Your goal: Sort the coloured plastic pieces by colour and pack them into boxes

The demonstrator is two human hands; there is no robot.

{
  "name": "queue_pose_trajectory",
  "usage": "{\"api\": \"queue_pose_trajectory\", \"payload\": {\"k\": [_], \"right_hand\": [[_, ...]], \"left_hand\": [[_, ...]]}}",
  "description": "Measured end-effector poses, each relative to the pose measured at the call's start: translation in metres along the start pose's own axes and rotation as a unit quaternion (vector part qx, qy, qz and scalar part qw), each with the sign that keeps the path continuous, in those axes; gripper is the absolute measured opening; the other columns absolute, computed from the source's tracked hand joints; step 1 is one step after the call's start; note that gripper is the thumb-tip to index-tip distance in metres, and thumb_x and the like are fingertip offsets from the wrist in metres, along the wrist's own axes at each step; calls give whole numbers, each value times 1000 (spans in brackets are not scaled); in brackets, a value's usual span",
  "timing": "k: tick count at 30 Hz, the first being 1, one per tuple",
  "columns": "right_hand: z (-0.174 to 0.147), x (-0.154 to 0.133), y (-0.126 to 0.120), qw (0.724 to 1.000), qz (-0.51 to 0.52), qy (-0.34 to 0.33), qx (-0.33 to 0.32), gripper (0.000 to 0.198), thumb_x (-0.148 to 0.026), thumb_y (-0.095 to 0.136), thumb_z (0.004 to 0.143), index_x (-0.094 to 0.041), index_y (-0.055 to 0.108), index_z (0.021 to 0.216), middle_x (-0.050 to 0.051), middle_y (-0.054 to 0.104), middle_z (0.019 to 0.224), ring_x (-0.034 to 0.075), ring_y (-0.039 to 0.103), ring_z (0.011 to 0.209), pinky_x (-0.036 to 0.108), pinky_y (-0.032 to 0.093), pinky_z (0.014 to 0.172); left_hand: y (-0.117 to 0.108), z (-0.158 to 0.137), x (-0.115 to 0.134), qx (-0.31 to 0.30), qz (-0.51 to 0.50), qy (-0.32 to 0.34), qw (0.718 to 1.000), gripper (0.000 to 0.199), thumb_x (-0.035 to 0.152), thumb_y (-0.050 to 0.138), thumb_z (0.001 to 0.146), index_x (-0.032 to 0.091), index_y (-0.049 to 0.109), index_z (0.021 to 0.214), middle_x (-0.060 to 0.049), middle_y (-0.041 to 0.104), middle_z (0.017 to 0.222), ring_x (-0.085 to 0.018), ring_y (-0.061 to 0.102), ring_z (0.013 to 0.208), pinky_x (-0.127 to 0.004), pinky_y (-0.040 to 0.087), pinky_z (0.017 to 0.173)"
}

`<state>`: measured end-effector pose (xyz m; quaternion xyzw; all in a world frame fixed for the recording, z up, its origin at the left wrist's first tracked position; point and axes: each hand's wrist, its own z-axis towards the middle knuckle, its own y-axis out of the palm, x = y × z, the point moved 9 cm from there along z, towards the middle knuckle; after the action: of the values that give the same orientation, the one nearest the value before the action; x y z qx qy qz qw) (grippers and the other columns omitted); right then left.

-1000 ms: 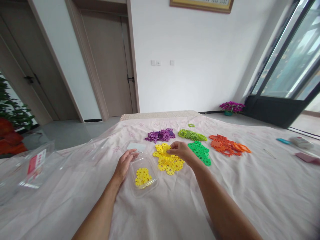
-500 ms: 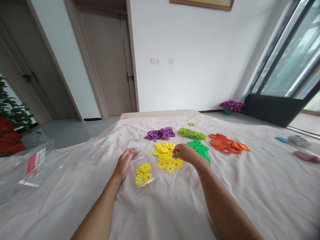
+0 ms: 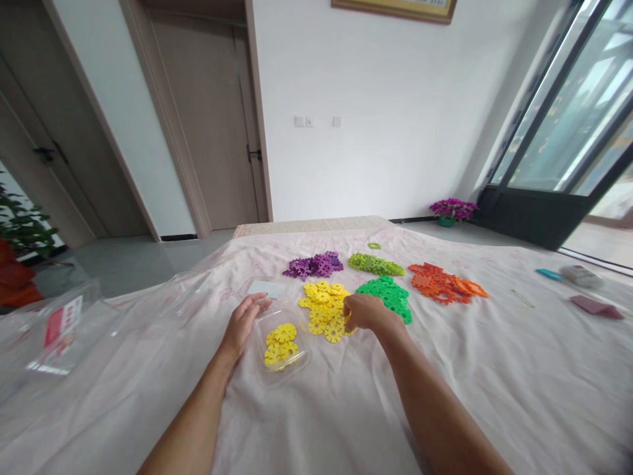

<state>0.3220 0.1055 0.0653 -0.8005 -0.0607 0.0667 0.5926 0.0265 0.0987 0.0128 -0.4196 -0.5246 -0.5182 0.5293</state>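
My left hand (image 3: pixel 243 321) is closed over the far left corner of a clear plastic box (image 3: pixel 305 353), near its flipped-back lid. Several yellow notched building discs (image 3: pixel 281 333) lie inside the box. To its right, a heap of yellow notched discs (image 3: pixel 321 307) is spread on the cloth. At the right edge of that heap, my right hand (image 3: pixel 368 313) reaches down with its fingers pinched on a yellow disc, mostly hidden by the fingers. Just behind this hand sits a pile of green discs (image 3: pixel 390 293).
Purple pieces (image 3: pixel 316 265), light green pieces (image 3: pixel 376 264) and orange pieces (image 3: pixel 442 284) lie in piles farther back. One light green piece (image 3: pixel 374 245) sits apart. Clear plastic packaging (image 3: pixel 99 330) covers the left side. A pink item (image 3: pixel 596 306) lies far right on the wrinkled cloth (image 3: pixel 341 409).
My right hand has moved slightly down and nearer me along the right edge of the yellow heap. My left hand stays at the box corner. The view has shifted a little.
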Motion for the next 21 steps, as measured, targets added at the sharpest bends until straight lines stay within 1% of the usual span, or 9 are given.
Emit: {"api": "queue_pose_trajectory", "payload": {"k": [5,10,12,14,16,18,19,21], "right_hand": [[1,0,1,1000,4,0,6,45,-27,83,60,-23,71,103,8,71,108,27,65,101,28,45,71],[10,10,8,998,66,-14,16,40,-23,81,58,-24,72,96,4,72,98,23,66,90,24,40,63],[11,12,3,995,91,-28,32,35,-22,80,58,-23,72,92,3,71,92,20,65,82,24,37,60],[8,7,-10,987,132,-48,71,29,-22,77,59,-21,71,88,1,70,85,17,62,75,24,36,58],[4,-4,-24,968,206,-76,123,24,-24,75,63,-19,69,85,0,67,79,14,59,69,23,35,56],[2,-19,-33,932,307,-104,160,22,-27,73,66,-17,66,85,-2,64,73,12,56,64,22,36,54],[1,-27,-33,911,360,-119,164,23,-29,72,68,-17,65,87,-2,63,72,11,55,62,22,37,54],[2,-45,-28,870,446,-148,152,28,-30,71,71,-17,65,95,-1,65,78,10,57,63,21,41,55]], "left_hand": [[0,-2,2,2,4,0,1000,49,44,64,75,14,63,112,-12,73,104,-25,66,99,-40,43,98],[0,-2,3,4,2,-1,1000,47,43,64,74,14,64,112,-12,73,103,-25,66,99,-40,43,98],[0,-2,2,3,0,1,1000,47,43,64,73,14,64,111,-12,73,103,-25,66,98,-40,43,97],[-1,-1,0,1,1,2,1000,46,41,63,74,15,64,111,-11,73,103,-25,66,99,-40,43,97],[-2,0,-2,-3,5,3,1000,44,39,61,75,16,63,112,-11,73,104,-24,66,101,-40,43,97],[-2,1,-5,-5,9,7,1000,43,37,60,75,16,63,113,-10,73,106,-24,65,102,-40,43,97],[-3,1,-5,-4,10,9,1000,43,36,59,75,16,62,113,-10,72,106,-24,65,102,-40,43,97],[-4,2,-6,1,10,13,1000,43,36,59,75,16,62,113,-10,72,106,-24,65,102,-39,43,97]]}}
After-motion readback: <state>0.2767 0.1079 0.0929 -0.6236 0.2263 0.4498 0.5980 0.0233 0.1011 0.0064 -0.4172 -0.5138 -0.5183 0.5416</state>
